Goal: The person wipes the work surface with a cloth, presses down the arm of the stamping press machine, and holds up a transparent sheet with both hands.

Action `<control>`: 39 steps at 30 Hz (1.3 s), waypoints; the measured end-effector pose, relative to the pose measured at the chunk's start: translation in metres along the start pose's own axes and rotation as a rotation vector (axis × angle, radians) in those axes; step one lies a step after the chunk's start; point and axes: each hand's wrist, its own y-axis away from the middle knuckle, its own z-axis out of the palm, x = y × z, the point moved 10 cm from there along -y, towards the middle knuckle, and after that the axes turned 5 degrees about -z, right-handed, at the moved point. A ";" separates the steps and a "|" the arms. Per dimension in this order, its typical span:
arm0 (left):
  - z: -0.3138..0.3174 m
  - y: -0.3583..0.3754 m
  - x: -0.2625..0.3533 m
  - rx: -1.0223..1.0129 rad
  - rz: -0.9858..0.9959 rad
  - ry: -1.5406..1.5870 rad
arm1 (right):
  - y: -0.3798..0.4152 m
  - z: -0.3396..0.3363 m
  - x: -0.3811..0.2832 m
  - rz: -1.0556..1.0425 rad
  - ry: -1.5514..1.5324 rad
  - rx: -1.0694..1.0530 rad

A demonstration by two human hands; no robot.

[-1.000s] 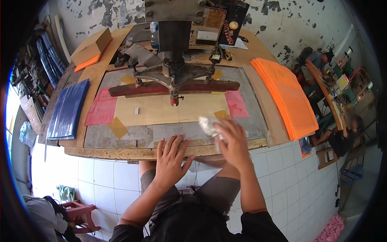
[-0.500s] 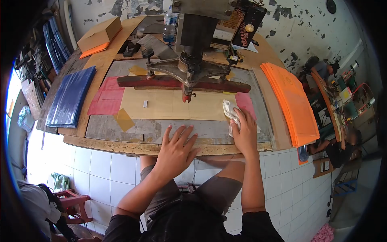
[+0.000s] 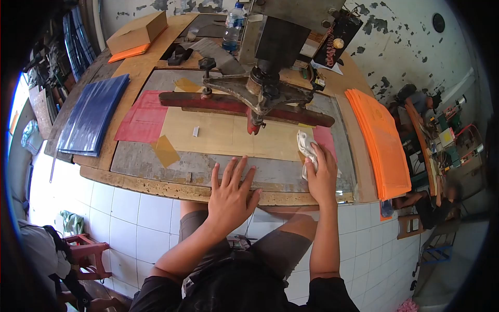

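My right hand (image 3: 323,174) is closed on a crumpled white cloth (image 3: 305,144), pressing it near the right end of a cream-coloured sheet (image 3: 223,137). Fingers apart, my left hand (image 3: 231,192) rests at the front edge of the grey metal plate (image 3: 140,161) and holds nothing. On the sheet lies a small white piece (image 3: 196,131). Pink sheets, one at the left (image 3: 140,117) and one at the right (image 3: 325,136), flank the cream one. Above them hangs a press head with a red bar (image 3: 218,105), which hides part of the sheet.
Dark blue plastic sheets (image 3: 93,117) lie at the left, a stack of orange plastic (image 3: 382,145) at the right. Behind stand a cardboard box (image 3: 138,32) and a water bottle (image 3: 233,28). Other people sit at the far right; another person is at the lower left beside a red stool (image 3: 88,255).
The camera view has shifted a little, so the table appears moved and tilted. My right hand still holds the cloth at about the same spot; my left hand stays spread at the plate's edge.
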 end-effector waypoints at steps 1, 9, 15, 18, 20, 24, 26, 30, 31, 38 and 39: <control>-0.001 -0.001 0.000 -0.012 -0.001 0.004 | 0.000 0.001 0.001 0.003 0.009 0.002; 0.002 -0.001 -0.002 -0.010 0.101 0.029 | -0.002 0.007 -0.031 -0.068 -0.034 -0.048; -0.013 -0.003 -0.007 -0.014 0.000 0.082 | -0.004 0.022 -0.125 -0.381 -0.309 -0.292; -0.012 -0.001 -0.007 0.033 -0.006 0.088 | -0.021 0.022 -0.105 -0.240 -0.131 -0.190; -0.016 -0.004 -0.005 0.060 -0.009 0.092 | -0.018 0.022 -0.110 -0.171 -0.084 -0.096; -0.012 -0.004 -0.009 0.004 -0.024 0.027 | -0.006 0.031 -0.159 -0.537 -0.355 -0.263; -0.013 -0.004 -0.007 0.039 -0.022 0.068 | -0.020 0.032 -0.118 -0.314 -0.271 -0.230; -0.012 -0.005 -0.007 0.005 -0.030 0.086 | -0.004 0.020 -0.126 -0.340 -0.172 -0.198; -0.012 -0.005 -0.006 -0.002 -0.027 0.085 | 0.001 0.016 -0.136 -0.419 -0.208 -0.205; -0.008 -0.005 -0.002 0.007 0.013 0.045 | -0.003 -0.026 0.053 0.095 0.061 -0.024; -0.006 -0.005 -0.003 0.002 0.023 0.039 | 0.000 -0.025 0.044 0.084 0.139 0.005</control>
